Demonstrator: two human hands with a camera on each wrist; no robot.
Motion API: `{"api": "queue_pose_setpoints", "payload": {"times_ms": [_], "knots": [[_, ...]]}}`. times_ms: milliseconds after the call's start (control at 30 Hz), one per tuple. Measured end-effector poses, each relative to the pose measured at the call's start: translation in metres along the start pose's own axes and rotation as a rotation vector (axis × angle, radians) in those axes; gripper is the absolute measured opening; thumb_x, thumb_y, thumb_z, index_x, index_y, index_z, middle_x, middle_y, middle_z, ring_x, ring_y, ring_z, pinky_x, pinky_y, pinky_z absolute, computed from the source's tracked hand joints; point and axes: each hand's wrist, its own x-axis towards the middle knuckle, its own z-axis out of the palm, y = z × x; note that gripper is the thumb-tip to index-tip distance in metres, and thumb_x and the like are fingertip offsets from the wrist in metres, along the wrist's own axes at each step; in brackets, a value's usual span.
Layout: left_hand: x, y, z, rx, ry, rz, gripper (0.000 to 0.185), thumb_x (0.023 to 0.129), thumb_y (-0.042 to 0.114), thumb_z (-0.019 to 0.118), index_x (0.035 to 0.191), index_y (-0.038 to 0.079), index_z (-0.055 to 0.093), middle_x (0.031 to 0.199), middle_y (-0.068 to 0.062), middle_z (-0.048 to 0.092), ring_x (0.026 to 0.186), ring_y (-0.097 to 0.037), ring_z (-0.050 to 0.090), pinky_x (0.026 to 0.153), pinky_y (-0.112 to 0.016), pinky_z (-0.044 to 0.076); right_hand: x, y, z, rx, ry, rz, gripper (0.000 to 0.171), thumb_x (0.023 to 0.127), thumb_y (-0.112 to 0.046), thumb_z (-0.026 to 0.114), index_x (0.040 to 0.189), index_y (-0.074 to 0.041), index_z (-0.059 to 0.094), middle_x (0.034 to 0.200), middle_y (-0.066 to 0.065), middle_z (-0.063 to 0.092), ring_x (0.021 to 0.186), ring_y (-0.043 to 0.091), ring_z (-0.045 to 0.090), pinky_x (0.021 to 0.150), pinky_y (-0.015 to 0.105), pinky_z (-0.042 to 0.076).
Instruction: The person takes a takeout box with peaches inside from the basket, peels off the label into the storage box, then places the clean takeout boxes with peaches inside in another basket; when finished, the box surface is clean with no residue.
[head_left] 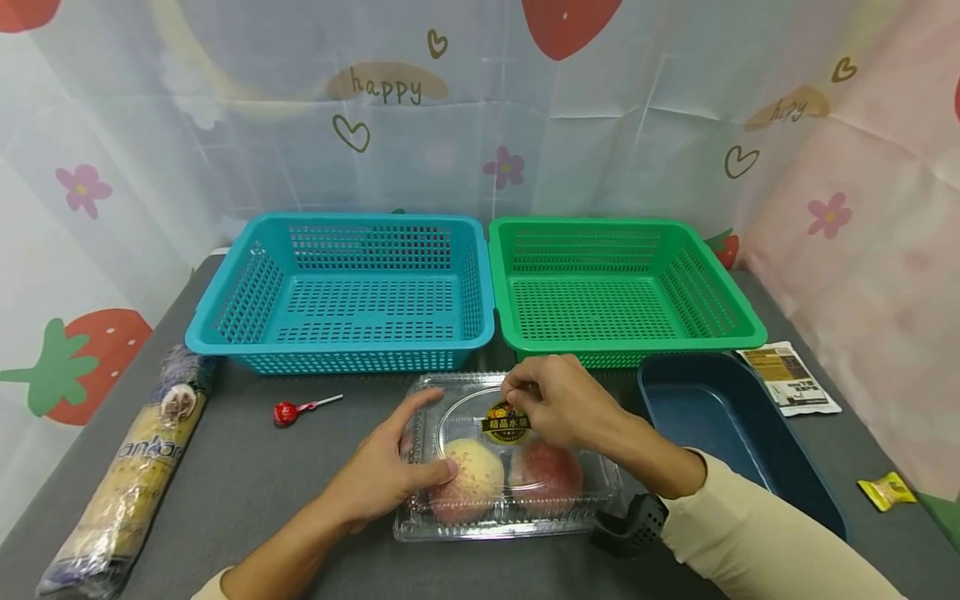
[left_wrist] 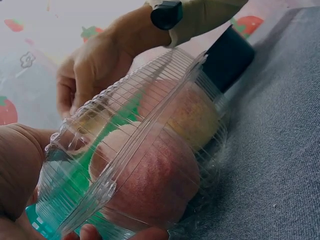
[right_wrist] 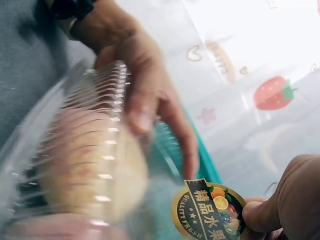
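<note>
- Lower centre of the head view: a clear clamshell box (head_left: 510,467) lies on the grey table (head_left: 285,483), holding two peaches (head_left: 468,483).
- Left hand (head_left: 390,475) steadies the box's left side, fingers relaxed, thumb on the lid.
- Right hand (head_left: 558,400) pinches the lid at the round sticker (head_left: 506,423), fingertips curled.
- Step, as judged: opening the box. The next move calls for lifting the far lid edge while the left hand holds down.
- Sticker reads "QUALITY FRESH"; backdrop (head_left: 386,83) at upper centre reads "happy".
</note>
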Motion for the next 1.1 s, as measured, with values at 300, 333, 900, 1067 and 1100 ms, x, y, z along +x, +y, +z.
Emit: {"api": "queue_pose_setpoints", "payload": {"times_ms": [300, 333, 900, 1067, 1100], "knots": [[0.000, -0.002, 0.001, 0.005, 0.014, 0.009, 0.083, 0.071, 0.017, 0.086, 0.143, 0.028, 0.045, 0.113, -0.018, 0.051, 0.094, -0.030, 0.051, 0.073, -0.038, 0.048, -0.003, -0.002, -0.032, 0.099, -0.041, -0.046, 0.012, 0.094, -0.005, 0.062, 0.088, -0.009, 0.071, 0.075, -0.004, 0.061, 0.057, 0.012, 0.043, 0.053, 0.029, 0.040], [0.000, -0.002, 0.001, 0.005, 0.015, 0.010, 0.083, 0.071, 0.017, 0.086, 0.143, 0.028, 0.045, 0.114, -0.018, 0.051, 0.094, -0.030, 0.051, 0.073, -0.038, 0.048, -0.003, -0.001, -0.035, 0.110, -0.049, -0.059, 0.012, 0.094, -0.005, 0.062, 0.088, -0.009, 0.072, 0.076, -0.004, 0.062, 0.057, 0.013, 0.043, 0.053, 0.029, 0.039], [-0.001, -0.003, 0.000, -0.042, -0.016, 0.021, 0.082, 0.073, 0.015, 0.084, 0.142, 0.029, 0.043, 0.114, -0.020, 0.053, 0.091, -0.029, 0.056, 0.072, -0.038, 0.051, -0.017, 0.010, -0.073, 0.324, -0.202, 0.005, 0.012, 0.095, -0.004, 0.061, 0.090, -0.002, 0.071, 0.086, 0.006, 0.067, 0.076, 0.023, 0.059, 0.067, 0.036, 0.052], [0.000, -0.003, 0.000, -0.042, -0.015, 0.022, 0.081, 0.073, 0.014, 0.084, 0.142, 0.030, 0.044, 0.111, -0.020, 0.054, 0.089, -0.028, 0.056, 0.070, -0.038, 0.051, -0.025, 0.017, -0.086, 0.348, -0.232, 0.028, 0.011, 0.095, -0.004, 0.060, 0.091, 0.000, 0.070, 0.085, 0.009, 0.067, 0.076, 0.025, 0.061, 0.068, 0.035, 0.053], [0.000, -0.003, 0.001, -0.037, -0.013, 0.023, 0.082, 0.073, 0.015, 0.084, 0.142, 0.030, 0.044, 0.110, -0.019, 0.053, 0.088, -0.028, 0.056, 0.070, -0.038, 0.051, -0.026, 0.018, -0.088, 0.350, -0.236, 0.033, 0.011, 0.095, -0.004, 0.060, 0.091, 0.001, 0.069, 0.084, 0.009, 0.067, 0.075, 0.025, 0.061, 0.068, 0.035, 0.053]]}}
